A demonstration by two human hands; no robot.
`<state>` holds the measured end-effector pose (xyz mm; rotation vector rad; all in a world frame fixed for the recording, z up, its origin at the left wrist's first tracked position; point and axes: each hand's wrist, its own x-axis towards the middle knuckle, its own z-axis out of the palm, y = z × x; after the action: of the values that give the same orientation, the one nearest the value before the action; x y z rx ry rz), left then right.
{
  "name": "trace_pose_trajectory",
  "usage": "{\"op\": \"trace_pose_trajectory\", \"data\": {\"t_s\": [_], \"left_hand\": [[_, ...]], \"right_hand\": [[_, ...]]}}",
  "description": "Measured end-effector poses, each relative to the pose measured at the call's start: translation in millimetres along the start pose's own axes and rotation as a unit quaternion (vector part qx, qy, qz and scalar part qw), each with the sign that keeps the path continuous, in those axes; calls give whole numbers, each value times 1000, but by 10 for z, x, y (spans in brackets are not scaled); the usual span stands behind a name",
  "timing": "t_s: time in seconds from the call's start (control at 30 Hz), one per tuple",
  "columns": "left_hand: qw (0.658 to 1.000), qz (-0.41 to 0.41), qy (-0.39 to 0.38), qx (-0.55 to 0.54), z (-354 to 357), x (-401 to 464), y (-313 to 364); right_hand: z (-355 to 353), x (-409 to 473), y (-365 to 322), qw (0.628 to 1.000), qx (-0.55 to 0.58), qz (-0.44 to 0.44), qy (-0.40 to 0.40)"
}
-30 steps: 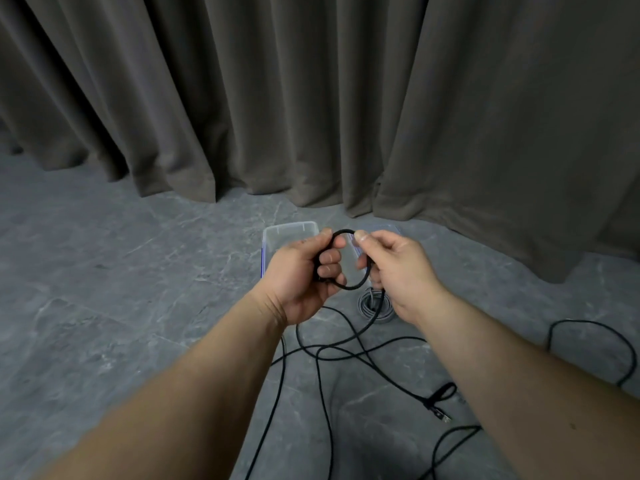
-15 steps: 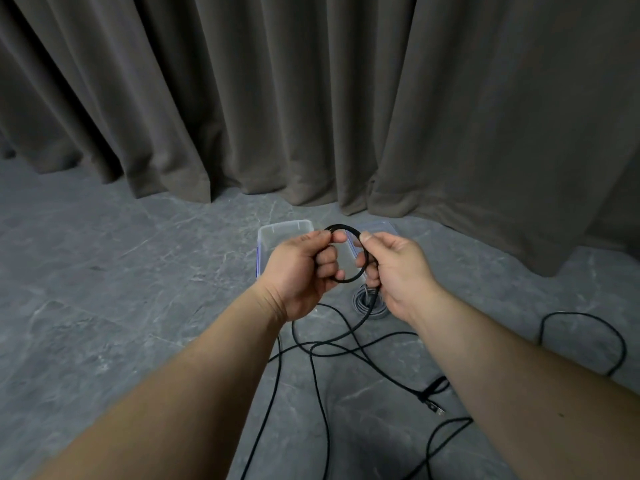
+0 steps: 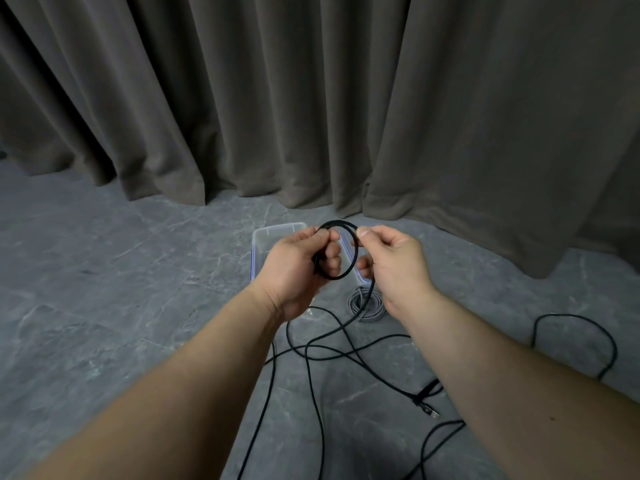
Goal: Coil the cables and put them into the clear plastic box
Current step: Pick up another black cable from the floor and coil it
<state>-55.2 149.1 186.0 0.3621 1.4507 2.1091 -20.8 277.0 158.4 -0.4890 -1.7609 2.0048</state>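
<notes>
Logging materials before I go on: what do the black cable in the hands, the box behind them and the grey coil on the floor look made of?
Black cable: matte, faintly textured jacket, possibly braided fabric; too fine to confirm.
Box: clear, glossy plastic with bluish edges; floor shows through.
Grey coil: smooth, pale jacket, likely rubber or PVC.

No readable text, label or number on anything.
</notes>
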Motion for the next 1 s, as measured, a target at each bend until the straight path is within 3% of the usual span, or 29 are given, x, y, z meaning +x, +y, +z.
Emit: {"op": "trace_pose_trajectory", "data": {"t_s": [0.23, 0.47, 0.53, 0.6, 0.67, 0.73, 0.83, 0.9, 1.0], "left_hand": [[999, -29, 17, -30, -4, -24, 34], [968, 60, 197, -143, -179, 120, 188], [958, 92, 225, -154, -296, 140, 251], [960, 117, 220, -126, -329, 135, 250], [970, 139, 188, -73, -278, 122, 186], [976, 164, 144, 6, -211, 100, 117], [967, 178, 100, 151, -194, 61, 54], [963, 164, 81, 197, -214, 21, 23], [967, 144, 62, 200, -221, -31, 14]], "right_hand": [[17, -69, -2, 997, 9, 51, -53], [-41, -101, 96, 989, -77, 62, -113], [-84, -89, 135, 988, -84, 84, -94], [-92, -67, 147, 987, -134, 63, -61], [-50, -51, 84, 962, -265, -16, -70], [46, -81, -60, 925, -344, -74, -142], [112, -121, -292, 881, -406, -67, -231], [85, -116, -410, 884, -384, -62, -259], [28, -107, -481, 935, -223, -72, -268]]}}
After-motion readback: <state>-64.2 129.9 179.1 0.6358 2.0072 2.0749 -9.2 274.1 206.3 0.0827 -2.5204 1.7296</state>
